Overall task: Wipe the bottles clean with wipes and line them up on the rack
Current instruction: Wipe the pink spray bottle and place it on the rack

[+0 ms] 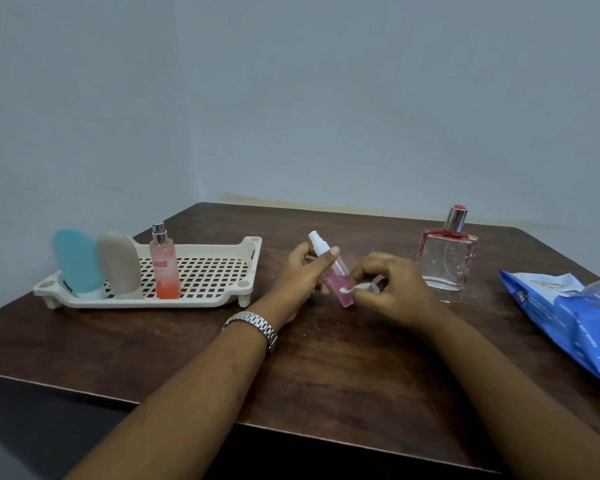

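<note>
Two bare forearms reach in over the near edge of the dark wooden surface [326,375], with a metal watch [257,327] on the left wrist. The left hand [302,273] is clamped on a small pink spray bottle [337,278], thumb across its upper body and fingers behind. The bottle is tilted, white cap pointing up and left, held just above mid-surface. The right hand [392,289] has its fingers curled, pinching a small bunched white wipe [359,287] against the bottle's lower side.

The cream perforated rack [219,271] sits on the left part of the surface. Three bottles stand in a row at its left end: a blue bottle [77,261], a beige bottle [118,263] just beside it, then an orange spray bottle [165,268] with a silver top. The rest of the rack grid is bare.

A square clear glass bottle [447,261] with red trim and a silver cap stands upright on the surface, right of the hands and well apart from the rack. The blue wipes pack [568,317] lies at the right edge with its flap lifted.
</note>
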